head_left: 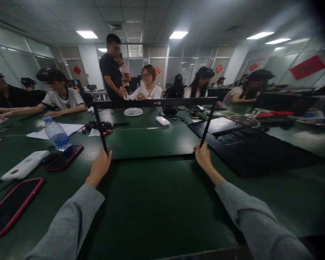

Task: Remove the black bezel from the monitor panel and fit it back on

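A thin black screen bezel (137, 104), an empty rectangular frame with an upside-down LG logo on its far bar, is held up in front of me above the green table. Around its left side, close to the near corner, my left hand (99, 168) is closed. My right hand (205, 159) grips the opposite side at about the same height. Through the frame's opening I see the tabletop. To the right of my right hand lies a large black panel (271, 153), with other dark parts on it.
On the left are a water bottle (55, 134), a dark phone (65, 157), a red-edged phone (12, 207), a white power bank (25, 165) and papers (72, 130). Beyond the bezel sit a white round grille (133, 112) and a small white device (163, 121). Several people are around the table.
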### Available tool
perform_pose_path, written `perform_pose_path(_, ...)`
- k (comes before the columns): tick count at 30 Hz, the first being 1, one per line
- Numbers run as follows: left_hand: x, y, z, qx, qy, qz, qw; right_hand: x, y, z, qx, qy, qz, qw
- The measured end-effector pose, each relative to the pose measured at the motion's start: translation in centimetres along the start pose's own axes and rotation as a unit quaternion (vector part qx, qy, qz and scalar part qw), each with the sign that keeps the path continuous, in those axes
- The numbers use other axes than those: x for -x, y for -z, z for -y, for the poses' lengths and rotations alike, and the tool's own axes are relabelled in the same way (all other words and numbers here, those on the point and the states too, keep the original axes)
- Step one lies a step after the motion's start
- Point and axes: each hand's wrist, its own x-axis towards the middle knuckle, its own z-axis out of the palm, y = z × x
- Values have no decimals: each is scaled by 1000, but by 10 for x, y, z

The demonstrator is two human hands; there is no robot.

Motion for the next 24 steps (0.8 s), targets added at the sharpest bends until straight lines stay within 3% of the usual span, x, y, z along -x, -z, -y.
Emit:
perform_pose_path(4, 0, -4, 2, -49, 20, 22, 998, 3, 3, 3, 27, 6, -10, 1000)
perform_pose_path(9, -4, -10, 10, -88, 1, -19, 996, 1, 2, -2, 118, 26, 12, 993)
perform_pose_path(14, -6, -14, 18, -125, -10, 73, 989, -3, -5, -15, 210, 47, 21, 976)
perform_pose_path(16, -5, -13, 16, -125, -11, 84, 988, -4, -4, -16, 211, 43, 22, 976)
perform_pose_path(22, -3, 3, -2, -71, 29, -49, 996, 0, 5, 5, 91, 63, -89, 990)
perform_pose_path(24, -1, 7, -5, -70, 43, -56, 995, 2, 8, 11, 73, 46, -101, 991)
